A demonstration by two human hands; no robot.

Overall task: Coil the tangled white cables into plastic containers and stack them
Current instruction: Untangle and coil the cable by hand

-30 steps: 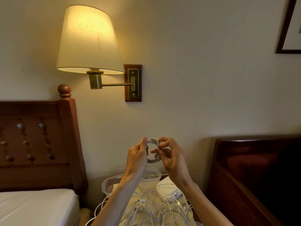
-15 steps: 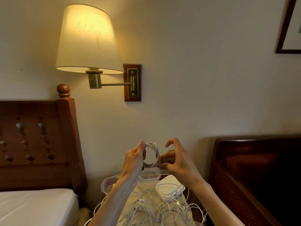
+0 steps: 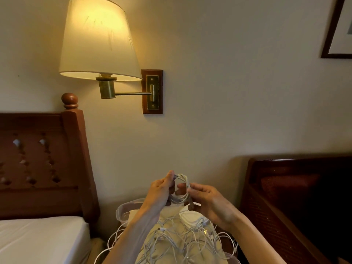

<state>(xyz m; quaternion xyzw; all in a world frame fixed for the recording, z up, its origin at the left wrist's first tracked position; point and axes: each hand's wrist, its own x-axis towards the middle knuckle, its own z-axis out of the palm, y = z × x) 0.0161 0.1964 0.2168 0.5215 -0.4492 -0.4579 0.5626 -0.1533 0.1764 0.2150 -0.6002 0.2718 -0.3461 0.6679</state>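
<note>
Head view, the only one on offer: the left hand (image 3: 161, 189) pinches the near side of a small white cable coil (image 3: 182, 188) between thumb and fingers, holding the loops bunched up in the air above the table (image 3: 224, 244). The right hand (image 3: 207, 202) is back on the coil now; half a second ago it had lifted off with thumb and forefinger arched wide, and here its fingers are curled round the loops' right side again, thumb pressed against the strands. A second ago both hands were up a touch higher, working the same ring, so this reads as one more wrap laid on or a tuck of the loose end, and I'd judge this cable is close to fully wound. Below, the tangled white cables (image 3: 177, 239) sprawl over the table, strands spilling over its left edge, so plenty of coiling remains. A clear plastic container (image 3: 125, 208) sits at the back left of the table, partly hidden behind the left forearm, and a white lid or second tub (image 3: 190, 218), I cannot tell which, lies just beside it under the right hand. The likely next call is lowering the coil into that container without letting the loops spring apart. Off to the sides, a lit wall lamp (image 3: 99, 39), a wooden headboard (image 3: 43, 162) and a bed (image 3: 40, 239).
</note>
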